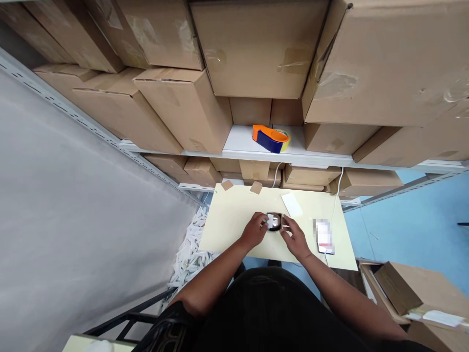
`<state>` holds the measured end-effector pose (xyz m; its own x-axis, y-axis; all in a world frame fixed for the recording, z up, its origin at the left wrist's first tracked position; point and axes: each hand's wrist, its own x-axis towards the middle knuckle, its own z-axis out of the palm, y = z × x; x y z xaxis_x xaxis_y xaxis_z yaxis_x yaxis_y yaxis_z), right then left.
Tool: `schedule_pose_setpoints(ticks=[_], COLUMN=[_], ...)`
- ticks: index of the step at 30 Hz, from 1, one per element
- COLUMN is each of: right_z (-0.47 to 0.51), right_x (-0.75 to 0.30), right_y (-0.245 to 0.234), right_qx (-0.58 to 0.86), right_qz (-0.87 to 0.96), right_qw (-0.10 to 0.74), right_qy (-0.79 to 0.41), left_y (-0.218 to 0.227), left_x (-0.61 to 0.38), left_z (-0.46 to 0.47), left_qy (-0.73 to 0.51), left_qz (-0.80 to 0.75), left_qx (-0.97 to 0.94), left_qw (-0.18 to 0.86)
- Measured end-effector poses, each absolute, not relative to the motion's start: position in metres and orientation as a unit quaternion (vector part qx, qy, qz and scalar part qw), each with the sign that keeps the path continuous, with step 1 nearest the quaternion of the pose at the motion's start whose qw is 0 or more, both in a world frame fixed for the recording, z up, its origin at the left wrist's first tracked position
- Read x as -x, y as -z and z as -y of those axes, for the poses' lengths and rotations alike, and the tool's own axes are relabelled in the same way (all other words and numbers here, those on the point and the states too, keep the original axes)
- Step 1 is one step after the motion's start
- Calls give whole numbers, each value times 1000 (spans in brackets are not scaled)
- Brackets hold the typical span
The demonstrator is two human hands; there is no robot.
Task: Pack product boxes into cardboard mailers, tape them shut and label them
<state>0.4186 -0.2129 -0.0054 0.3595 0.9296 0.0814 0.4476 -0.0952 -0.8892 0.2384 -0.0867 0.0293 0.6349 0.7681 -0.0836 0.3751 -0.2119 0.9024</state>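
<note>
A small dark-rimmed open box [274, 222], with something shiny and a white piece in it, sits between my hands over the pale table [227, 220]. What the shiny content is, I cannot make out. My left hand [254, 231] grips the left side of the box, fingers curled at the white piece. On the opposite side, my right hand [296, 239] holds the edge between thumb and fingers. A white card or flat box [291, 204] lies just beyond my right hand. Farther right is a phone [324, 236] with a cable, its screen blurred.
Two cardboard scraps [256, 187] lie at the table's back edge. An orange and blue tape dispenser [271, 138] sits on the shelf [238, 142] among stacked cardboard boxes [260, 49]. Paper strips [188, 249] cover the floor at left; an open carton [421, 288] stands at right.
</note>
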Motion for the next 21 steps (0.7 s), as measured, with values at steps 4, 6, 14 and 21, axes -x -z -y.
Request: schedule_pose_setpoints(ticks=[4,6,14,21], right_z=[208,205,204,173], right_x=[-411,-412,-423,-400], right_y=[2,1,31,58], right_qx=[696,701,711,723], right_qz=[564,566,499,487], right_qw=[394,389,357,275], right_qy=[-207,-194,-343,-405], left_y=[-28,-27,15,31], left_x=[-247,-248,-229,-217], left_z=[80,80,116,120], left_qy=[-164,-162,-176,-144], left_qz=[-425,-434,-407,-449], left_qx=[-723,-713,-636,-610], left_qw=[519,526,631,637])
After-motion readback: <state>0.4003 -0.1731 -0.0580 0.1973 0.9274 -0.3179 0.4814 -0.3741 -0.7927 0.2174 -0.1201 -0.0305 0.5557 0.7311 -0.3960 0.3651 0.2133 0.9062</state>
